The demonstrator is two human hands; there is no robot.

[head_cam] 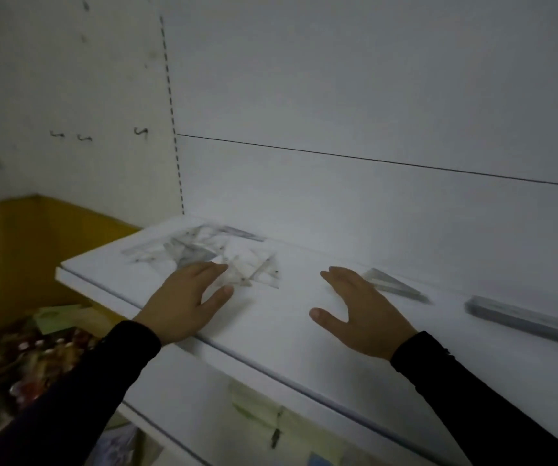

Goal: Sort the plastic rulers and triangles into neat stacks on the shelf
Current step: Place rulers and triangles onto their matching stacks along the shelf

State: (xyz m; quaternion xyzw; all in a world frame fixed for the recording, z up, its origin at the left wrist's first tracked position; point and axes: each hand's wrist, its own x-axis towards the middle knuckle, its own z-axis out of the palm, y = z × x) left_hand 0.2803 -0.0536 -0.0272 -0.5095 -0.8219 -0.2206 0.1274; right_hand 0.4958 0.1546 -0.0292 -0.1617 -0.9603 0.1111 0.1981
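On the flat white shelf (270, 331) across the middle of the frame, a blurred heap of clear plastic rulers and triangles (200, 252) lies at centre left. The left hand (183, 301) is spread flat, fingertips on the heap's near edge, gripping nothing. Right of centre, the right hand (360, 311) lies open and empty, fingertips beside a small stack of clear triangles (393, 285), with a grey stack of rulers (526, 321) at the right edge.

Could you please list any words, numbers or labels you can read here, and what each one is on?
None can be read.
Loose pile of clear rulers and triangles: markings blurred.
Triangle stack: blurred.
Ruler stack: blurred.
Paper notes under the shelf: too dim.
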